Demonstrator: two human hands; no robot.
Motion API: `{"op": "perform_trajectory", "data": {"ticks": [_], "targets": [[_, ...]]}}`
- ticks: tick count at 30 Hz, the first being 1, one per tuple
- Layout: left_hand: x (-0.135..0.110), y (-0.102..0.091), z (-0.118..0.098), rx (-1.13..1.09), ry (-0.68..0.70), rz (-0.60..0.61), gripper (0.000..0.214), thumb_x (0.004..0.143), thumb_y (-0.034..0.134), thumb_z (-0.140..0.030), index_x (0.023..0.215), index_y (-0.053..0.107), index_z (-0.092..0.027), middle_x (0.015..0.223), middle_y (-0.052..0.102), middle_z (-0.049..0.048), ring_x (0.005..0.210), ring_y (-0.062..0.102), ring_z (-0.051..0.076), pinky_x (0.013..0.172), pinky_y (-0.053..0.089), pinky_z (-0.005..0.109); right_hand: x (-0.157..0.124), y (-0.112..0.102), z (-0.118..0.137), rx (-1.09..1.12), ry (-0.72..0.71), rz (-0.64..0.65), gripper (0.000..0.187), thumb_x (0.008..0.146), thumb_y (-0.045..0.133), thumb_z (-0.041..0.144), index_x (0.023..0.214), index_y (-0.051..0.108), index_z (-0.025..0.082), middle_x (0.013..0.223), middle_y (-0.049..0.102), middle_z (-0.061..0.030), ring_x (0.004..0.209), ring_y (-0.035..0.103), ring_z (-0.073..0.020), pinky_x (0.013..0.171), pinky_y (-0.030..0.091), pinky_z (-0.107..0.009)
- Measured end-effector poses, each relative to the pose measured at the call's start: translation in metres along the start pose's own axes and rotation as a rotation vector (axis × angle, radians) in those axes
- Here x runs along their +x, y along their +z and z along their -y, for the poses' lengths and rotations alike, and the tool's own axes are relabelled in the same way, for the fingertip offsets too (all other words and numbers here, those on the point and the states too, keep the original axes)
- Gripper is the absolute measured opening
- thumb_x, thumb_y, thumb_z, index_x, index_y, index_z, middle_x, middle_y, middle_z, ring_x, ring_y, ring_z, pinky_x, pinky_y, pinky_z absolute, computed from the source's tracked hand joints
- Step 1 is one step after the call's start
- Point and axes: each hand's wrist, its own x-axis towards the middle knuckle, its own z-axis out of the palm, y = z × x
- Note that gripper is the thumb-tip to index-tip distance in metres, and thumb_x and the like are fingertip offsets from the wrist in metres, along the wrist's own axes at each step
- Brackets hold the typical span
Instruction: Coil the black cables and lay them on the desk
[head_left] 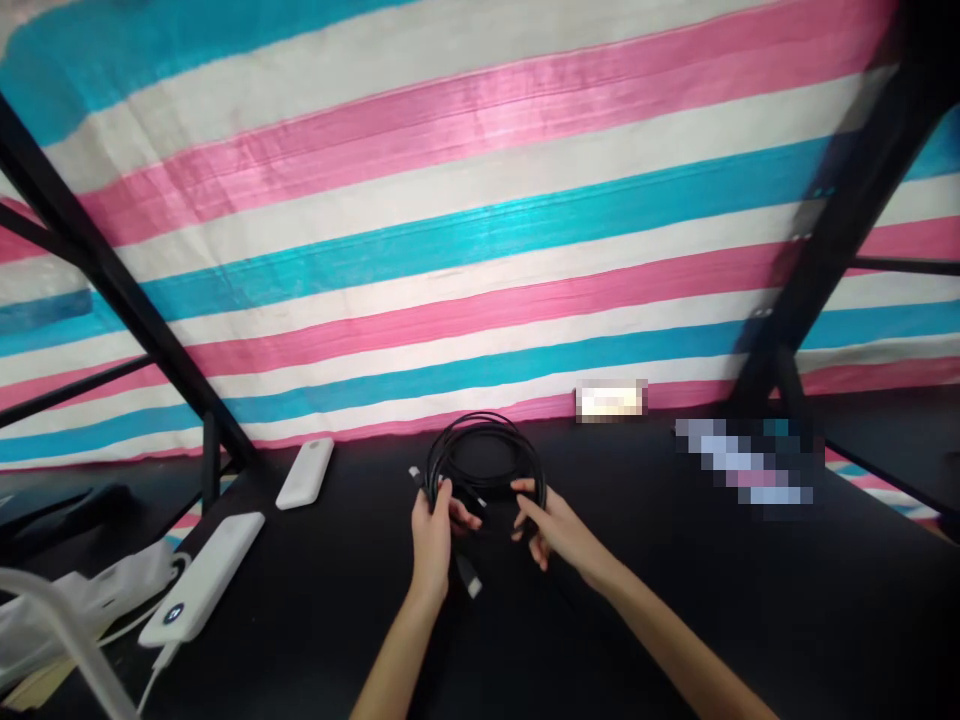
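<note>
A black cable (pixel 487 425) is gathered into a loose coil of several loops, held between my two hands just above the dark table. My left hand (pixel 433 525) is closed around the left side of the coil, thumb on top. Close to it, a plug with a light metal end (pixel 470 578) hangs below, and another plug tip (pixel 414 472) sticks out to the left. My right hand (pixel 545 525) grips the right side of the coil, its fingers curled around the strands. Part of the cable is hidden behind the fingers.
Two white power banks lie to the left, the farther one (pixel 305 473) and the nearer one (pixel 202 580), which has a cable plugged in. A white power strip (pixel 90 605) sits at far left. Black frame bars (pixel 127 310) and a striped sheet (pixel 480 240) rise behind the table (pixel 637 590).
</note>
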Motion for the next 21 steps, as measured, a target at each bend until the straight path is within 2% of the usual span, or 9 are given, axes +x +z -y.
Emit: {"op": "perform_trajectory", "data": {"ticks": [3,5,7,11,14,18,21], "targets": [[0.048,-0.004,0.004,0.348,0.202,-0.06,0.034,0.074,0.055,-0.05,0.066,0.052,-0.017,0.055,0.053,-0.0009,0.053,0.052,0.014,0.055,0.039,0.025,0.036,-0.005,0.012,0.012,-0.123,-0.084,0.042,0.078,0.053,0.039,0.111,0.042,0.016,0.054,0.059,0.0046,0.029,0.047,-0.0072,0.028,0.035,-0.016],[0.073,-0.008,0.01,0.543,0.241,-0.056,0.035,0.077,0.051,-0.05,0.065,0.054,-0.017,0.059,0.055,0.0011,0.058,0.053,0.017,0.059,0.039,0.027,0.055,-0.006,0.015,0.023,-0.173,-0.141,0.046,0.076,0.057,0.038,0.113,0.044,0.014,0.059,0.062,0.0021,0.03,0.047,-0.0068,0.029,0.036,-0.017],[0.088,-0.013,0.018,0.683,0.26,-0.033,0.035,0.078,0.049,-0.05,0.065,0.055,-0.018,0.062,0.055,0.0026,0.063,0.054,0.019,0.063,0.039,0.03,0.071,-0.008,0.013,0.031,-0.189,-0.184,0.053,0.072,0.062,0.035,0.116,0.045,0.012,0.066,0.065,-0.0006,0.032,0.047,-0.0062,0.03,0.038,-0.018],[0.09,-0.019,0.036,0.809,0.3,-0.004,0.033,0.078,0.049,-0.048,0.062,0.052,-0.019,0.069,0.053,0.004,0.072,0.053,0.021,0.072,0.041,0.034,0.089,-0.01,0.001,0.063,-0.203,-0.264,0.071,0.064,0.07,0.034,0.126,0.044,0.01,0.062,0.062,0.0023,0.04,0.05,-0.0087,0.034,0.043,-0.021],[0.085,-0.022,0.045,0.85,0.354,0.003,0.03,0.08,0.047,-0.046,0.07,0.055,-0.019,0.077,0.053,0.0047,0.079,0.052,0.022,0.077,0.041,0.037,0.092,-0.012,-0.006,0.095,-0.193,-0.305,0.078,0.061,0.073,0.036,0.128,0.045,0.009,0.06,0.059,0.0031,0.042,0.05,-0.01,0.035,0.043,-0.022],[0.084,-0.022,0.048,0.895,0.388,0.013,0.026,0.083,0.045,-0.042,0.076,0.055,-0.02,0.085,0.054,0.0056,0.086,0.053,0.022,0.082,0.04,0.039,0.09,-0.02,-0.011,0.0,-0.229,-0.29,0.079,0.064,0.068,0.043,0.131,0.044,0.009,0.069,0.063,-0.001,0.042,0.047,-0.0092,0.035,0.04,-0.023],[0.088,-0.021,0.047,0.98,0.376,-0.003,0.03,0.086,0.04,-0.043,0.071,0.053,-0.021,0.084,0.054,0.0053,0.086,0.052,0.023,0.082,0.039,0.04,0.089,-0.029,-0.015,-0.201,-0.305,-0.382,0.064,0.069,0.063,0.046,0.123,0.054,0.012,0.075,0.059,-0.0015,0.045,0.045,-0.008,0.04,0.04,-0.023]]}}
